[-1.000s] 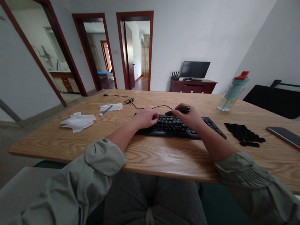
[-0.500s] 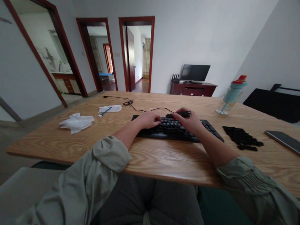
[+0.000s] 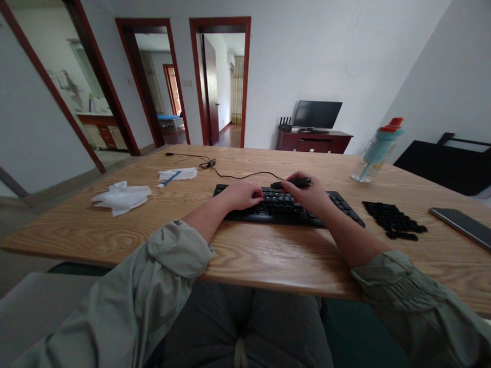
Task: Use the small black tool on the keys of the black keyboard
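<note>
My right hand (image 3: 308, 195) pinches a small dark tool (image 3: 293, 182) above the far edge of the black keyboard (image 3: 287, 206); my left hand (image 3: 240, 194) rests curled on the keys, holding nothing I can make out. Both hands keep the places they had half a second ago; only the view shifts. Loose black keycaps (image 3: 392, 220) lie right of the keyboard, crumpled tissue (image 3: 120, 197) far left, on the wooden table (image 3: 267, 255).

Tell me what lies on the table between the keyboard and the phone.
In the head view, a pile of loose black keycaps lies between the keyboard and the phone.
</note>
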Motion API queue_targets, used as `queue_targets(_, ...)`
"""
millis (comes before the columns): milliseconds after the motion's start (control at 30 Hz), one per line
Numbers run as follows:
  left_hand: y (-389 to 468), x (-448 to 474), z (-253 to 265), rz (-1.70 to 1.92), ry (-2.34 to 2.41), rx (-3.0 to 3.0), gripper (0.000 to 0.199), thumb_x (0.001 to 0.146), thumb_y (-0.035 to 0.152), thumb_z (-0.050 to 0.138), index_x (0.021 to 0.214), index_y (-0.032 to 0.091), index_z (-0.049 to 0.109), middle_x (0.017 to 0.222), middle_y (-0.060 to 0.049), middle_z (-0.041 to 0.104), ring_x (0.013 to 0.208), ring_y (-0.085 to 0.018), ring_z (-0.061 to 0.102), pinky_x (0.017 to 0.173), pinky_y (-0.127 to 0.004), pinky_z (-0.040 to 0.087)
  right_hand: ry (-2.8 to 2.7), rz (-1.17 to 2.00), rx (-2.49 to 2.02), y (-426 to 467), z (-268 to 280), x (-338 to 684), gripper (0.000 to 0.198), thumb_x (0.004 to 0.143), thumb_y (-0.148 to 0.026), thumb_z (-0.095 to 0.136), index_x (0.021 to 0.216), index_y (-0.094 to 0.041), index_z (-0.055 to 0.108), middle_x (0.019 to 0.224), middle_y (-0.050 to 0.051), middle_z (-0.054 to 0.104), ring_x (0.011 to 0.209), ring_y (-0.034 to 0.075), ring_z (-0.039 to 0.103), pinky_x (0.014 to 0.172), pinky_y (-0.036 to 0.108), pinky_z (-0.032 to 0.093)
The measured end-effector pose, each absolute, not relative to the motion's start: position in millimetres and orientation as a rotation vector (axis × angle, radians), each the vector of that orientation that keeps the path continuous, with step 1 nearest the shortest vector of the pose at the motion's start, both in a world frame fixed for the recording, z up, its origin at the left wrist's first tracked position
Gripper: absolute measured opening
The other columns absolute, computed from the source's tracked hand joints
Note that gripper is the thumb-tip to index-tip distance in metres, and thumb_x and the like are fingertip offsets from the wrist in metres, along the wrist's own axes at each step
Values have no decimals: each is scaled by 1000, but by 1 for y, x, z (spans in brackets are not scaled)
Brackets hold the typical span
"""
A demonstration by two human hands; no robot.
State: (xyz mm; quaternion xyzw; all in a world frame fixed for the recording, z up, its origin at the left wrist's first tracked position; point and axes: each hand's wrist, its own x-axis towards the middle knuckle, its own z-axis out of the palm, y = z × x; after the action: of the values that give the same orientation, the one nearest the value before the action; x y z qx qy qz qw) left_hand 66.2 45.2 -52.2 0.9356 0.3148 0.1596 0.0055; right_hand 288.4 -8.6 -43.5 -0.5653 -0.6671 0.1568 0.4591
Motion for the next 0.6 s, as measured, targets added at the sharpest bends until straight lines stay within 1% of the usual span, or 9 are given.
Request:
queue_targets(133, 48, 65, -56, 527, 1021, 2931, 22, 88, 32, 53, 95, 22, 71, 97, -3, 73, 88, -18, 64, 78, -28, 47, -1641, 384, -1403, -9, -42, 288, 34, 76, -52, 67, 81, -19, 65, 62, 2, 64, 57, 15, 55, 59, 29, 44)
queue_targets(333, 49, 64, -58, 512, 1061, 2983, 21, 88, 31, 52, 93, 22, 70, 96, -3, 72, 87, -19, 64, 76, -28, 47, -1701, 344, -1404, -8, -44, 289, 33, 77, -52, 66, 80, -19, 65, 64, 1, 64, 60, 15, 54, 61, 30, 43)
queue_targets(467, 43, 66, -52, 459, 1071, 3071, 23, 89, 30, 51, 93, 21, 71, 97, -4, 72, 87, -19, 65, 74, -29, 47, -1700, 371, -1405, -8, -46, 289, 32, 77, -51, 66, 81, -20, 64, 66, 2, 66, 61, 15, 55, 61, 30, 42)
queue_targets(600, 34, 70, -47, 410, 1083, 3202, 28, 91, 29, 46, 87, 19, 72, 95, -7, 72, 85, -21, 66, 71, -31, 47, -1708, 342, -1388, -11, -46, 288, 30, 77, -50, 65, 80, -20, 62, 68, 2, 66, 62, 16, 54, 60, 29, 41)
